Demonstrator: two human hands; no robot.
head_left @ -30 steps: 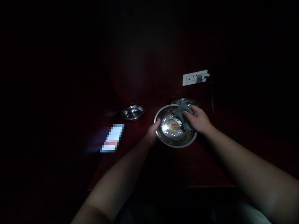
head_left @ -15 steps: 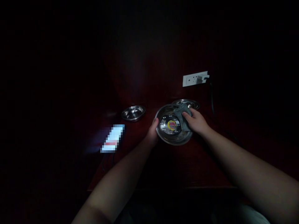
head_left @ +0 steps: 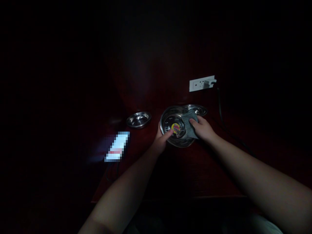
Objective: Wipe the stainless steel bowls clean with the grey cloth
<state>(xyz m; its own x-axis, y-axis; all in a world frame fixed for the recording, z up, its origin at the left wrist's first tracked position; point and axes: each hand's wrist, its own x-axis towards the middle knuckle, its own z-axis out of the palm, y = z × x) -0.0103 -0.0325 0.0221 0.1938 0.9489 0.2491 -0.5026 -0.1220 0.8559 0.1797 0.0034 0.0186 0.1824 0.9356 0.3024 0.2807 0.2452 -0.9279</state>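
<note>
A shiny metal bowl (head_left: pixel 182 141) with a round yellow and red sticker inside is held up above the table, its opening tilted toward me. My left hand (head_left: pixel 161 139) grips the bowl's left rim, the thumb reaching inside near the sticker and the fingers hidden behind. On the right side, my right hand (head_left: pixel 202 127) is closed on a grey-green cloth (head_left: pixel 190 123), pressed over the bowl's right rim and inner wall. Its thumb lies on top of the cloth; the fingertips behind are partly hidden.
On the dark red table (head_left: pixel 195 182), a second metal bowl (head_left: pixel 138 120) stands at left and a metal dish (head_left: pixel 198 110) behind the held bowl. A lit, blurred phone (head_left: pixel 117 147) lies at left with a cable. A wall socket (head_left: pixel 201 83) holds a plug with a cord hanging down.
The held bowl has turned and shifted slightly left. My left thumb has moved from the outer rim to inside the bowl. The cloth stays at the right rim in my right hand.
</note>
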